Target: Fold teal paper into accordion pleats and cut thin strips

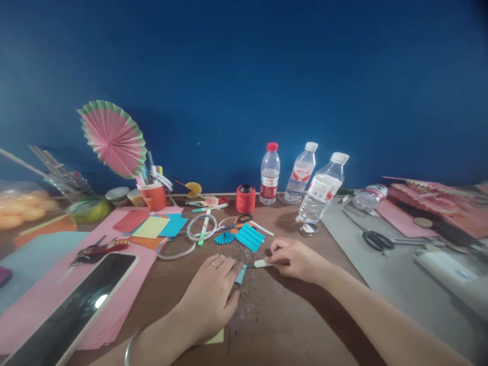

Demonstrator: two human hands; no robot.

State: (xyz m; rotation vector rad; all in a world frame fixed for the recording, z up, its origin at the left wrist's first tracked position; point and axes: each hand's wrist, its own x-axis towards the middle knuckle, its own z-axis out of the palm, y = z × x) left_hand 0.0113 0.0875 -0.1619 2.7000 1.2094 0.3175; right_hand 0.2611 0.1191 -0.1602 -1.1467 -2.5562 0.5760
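Observation:
My left hand (215, 290), with a ring on one finger, lies palm down, its fingers pressing a small piece of blue paper (241, 275) onto the brown table. Part of that paper is hidden under the fingers. From the right, my right hand (292, 259) is closed around the white handle of what looks like a small knife (262, 263). Its thin dark end reaches over the blue paper, beside my left fingertips. Just beyond lie a pleated blue paper (250, 237) and a small folded blue fan (224, 238). Dark specks are scattered around the paper.
A spool of red thread (245, 199) and several bottles (270, 175) stand along the blue wall. At left are a phone (82, 310), coloured paper sheets (151, 227) and a red cup (152, 196) with a pink paper fan (113, 140). Scissors (375, 240) lie on a grey sheet at right.

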